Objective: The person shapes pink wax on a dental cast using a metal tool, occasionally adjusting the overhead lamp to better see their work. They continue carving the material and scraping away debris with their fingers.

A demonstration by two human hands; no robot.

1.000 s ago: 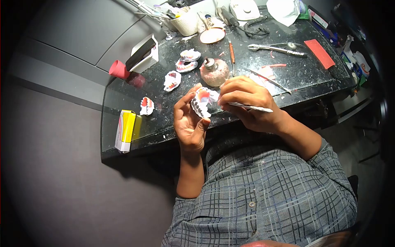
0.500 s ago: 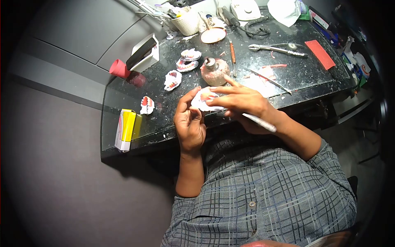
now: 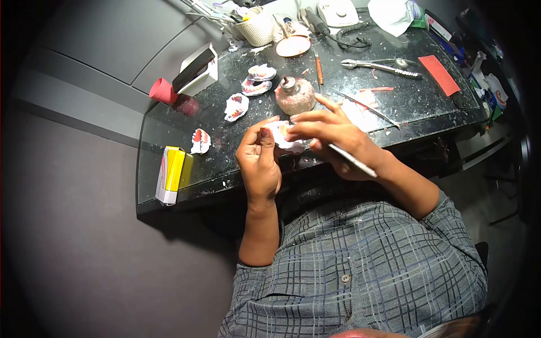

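Note:
A white dental model (image 3: 285,138) with a pinkish patch is held over the front edge of the dark table. My left hand (image 3: 260,158) grips its left side, thumb on top. My right hand (image 3: 341,138) is at the model's right side, its fingertips over the pinkish patch. A pale, slim tool (image 3: 353,160) is held in my right hand and sticks out to the lower right; its tip is hidden. Just behind the hands stands a round, pink-smeared burner bottle (image 3: 295,97) with a metal neck.
Several other models stand leftward, including a stacked pair (image 3: 257,80) and a small one (image 3: 200,141). A yellow-and-white box (image 3: 171,176) lies at the left edge. Behind are a red cup (image 3: 162,91), a brush holder (image 3: 257,29), pliers (image 3: 383,67), a red wax sheet (image 3: 439,75) and carving tools (image 3: 319,70).
The model has tilted in my left hand, and my left thumb has moved up onto it. My right fingers have shifted slightly and are drawn closer together.

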